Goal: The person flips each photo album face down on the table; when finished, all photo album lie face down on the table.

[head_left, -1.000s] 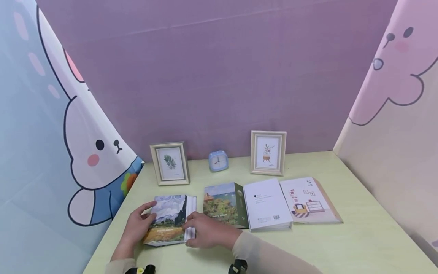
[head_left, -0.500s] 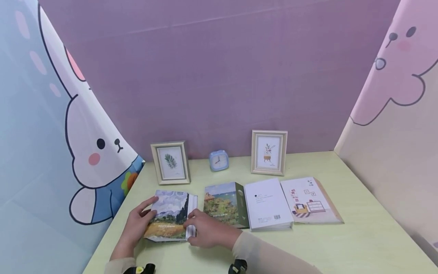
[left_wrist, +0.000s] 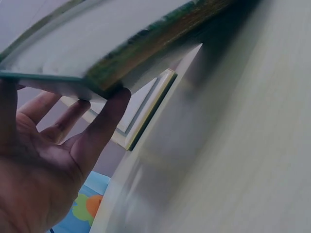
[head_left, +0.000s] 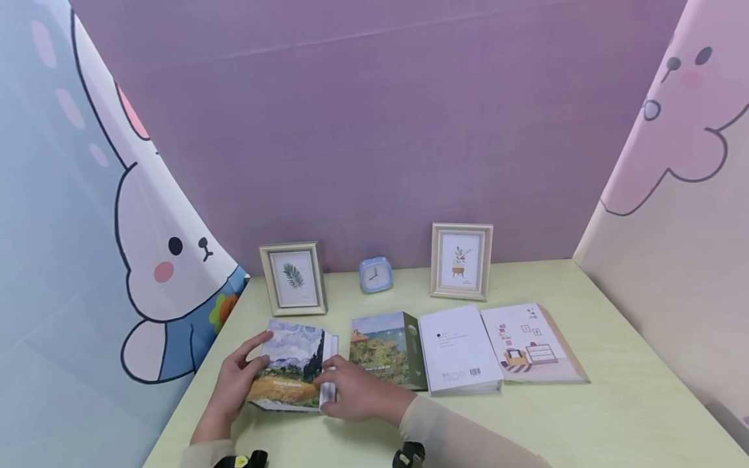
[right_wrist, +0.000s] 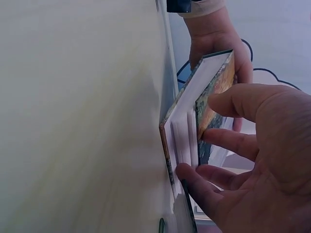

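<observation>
A photo album (head_left: 289, 364) with a painted landscape cover is held at the table's left front, lifted and tilted. My left hand (head_left: 234, 377) grips its left side, the thumb on one face and fingers on the other, as the left wrist view also shows of the album (left_wrist: 146, 51). On the opposite side my right hand (head_left: 357, 392) holds the page side, its fingertips on the front cover and thumb below. In the right wrist view, the front cover stands slightly apart from the white pages (right_wrist: 182, 141), near my right hand (right_wrist: 277, 150).
To the right lie a green-spined photo album (head_left: 383, 351), a white-backed album (head_left: 459, 354) and an album with a furniture drawing (head_left: 529, 344), side by side. Behind stand two picture frames (head_left: 294, 278) and a blue alarm clock (head_left: 375, 275). A purple backdrop (head_left: 374, 130) closes the rear.
The album has shifted slightly away from me and its lower edge has risen a little. Both hands keep their places on it. The other things have not moved.
</observation>
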Demonstrator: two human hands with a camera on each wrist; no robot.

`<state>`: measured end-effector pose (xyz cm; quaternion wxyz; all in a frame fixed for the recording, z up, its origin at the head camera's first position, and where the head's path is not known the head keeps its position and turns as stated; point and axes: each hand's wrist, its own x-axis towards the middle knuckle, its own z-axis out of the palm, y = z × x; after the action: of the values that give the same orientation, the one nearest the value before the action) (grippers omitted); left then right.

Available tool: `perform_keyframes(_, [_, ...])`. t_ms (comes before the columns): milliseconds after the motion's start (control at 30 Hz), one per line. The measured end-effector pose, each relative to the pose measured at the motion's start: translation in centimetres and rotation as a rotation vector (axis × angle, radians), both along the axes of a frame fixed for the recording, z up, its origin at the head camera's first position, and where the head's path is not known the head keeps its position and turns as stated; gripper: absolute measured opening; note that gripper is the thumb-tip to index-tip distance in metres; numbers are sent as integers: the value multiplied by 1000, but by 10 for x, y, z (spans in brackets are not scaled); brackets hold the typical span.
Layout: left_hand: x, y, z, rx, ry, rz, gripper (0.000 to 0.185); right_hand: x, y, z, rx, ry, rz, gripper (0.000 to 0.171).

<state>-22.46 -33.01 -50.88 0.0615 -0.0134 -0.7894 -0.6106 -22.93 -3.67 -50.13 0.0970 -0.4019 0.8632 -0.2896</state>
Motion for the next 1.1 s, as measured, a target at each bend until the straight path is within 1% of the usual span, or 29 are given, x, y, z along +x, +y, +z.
perform_keyframes(267, [-1, 4, 4, 31, 60, -13, 49, -5, 1, 1, -3, -28, -9, 47])
perform_keyframes(467, [1, 6, 8, 18, 69, -5, 47, -5, 3, 4, -16, -60, -3, 48])
perform_keyframes(600, [2, 8, 11, 56, 72, -2, 47, -6, 3, 6, -35, -51, 9, 46])
perform_keyframes(733, [1, 11, 14, 80, 97, -10, 45, -8, 2, 5, -53, -39, 17, 44])
perform_keyframes(967, [2, 14, 19, 78, 113, -35, 47, -10, 1, 9, -95, -94, 20, 47])
perform_keyframes(1100, [2, 15, 21, 78, 140, -60, 46, -9, 0, 10, -137, -127, 11, 51])
